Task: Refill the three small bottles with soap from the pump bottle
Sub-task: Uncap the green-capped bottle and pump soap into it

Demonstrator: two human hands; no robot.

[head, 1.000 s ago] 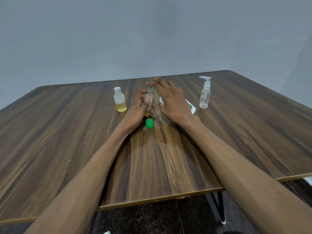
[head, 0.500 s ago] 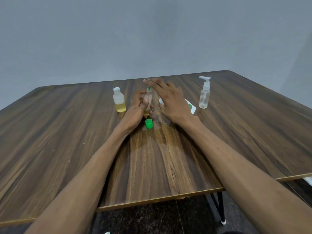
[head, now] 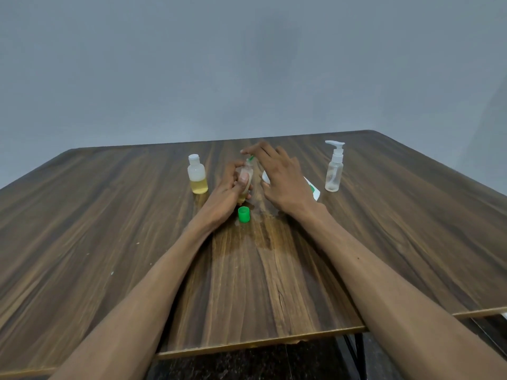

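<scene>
My left hand (head: 229,192) grips a small clear bottle (head: 246,176) with a little yellow liquid, upright on the table's middle. It has a green tip (head: 250,159). My right hand (head: 282,182) hovers over it with fingers spread, index fingertip at that tip. A loose green cap (head: 243,214) stands just in front of the bottle. To the left is a white-capped small bottle (head: 197,175), part full of yellow soap. The clear pump bottle (head: 334,171) stands at the right and looks nearly empty.
A white tube with green print (head: 313,190) lies partly hidden behind my right hand. The wooden table (head: 274,283) has a wet-looking patch (head: 263,229) in front of the cap. A grey wall rises behind it, and dark floor shows below the near edge.
My right fingertips have shifted slightly over the bottle's green tip. My left hand keeps its grip in the same place. The view has tilted a little.
</scene>
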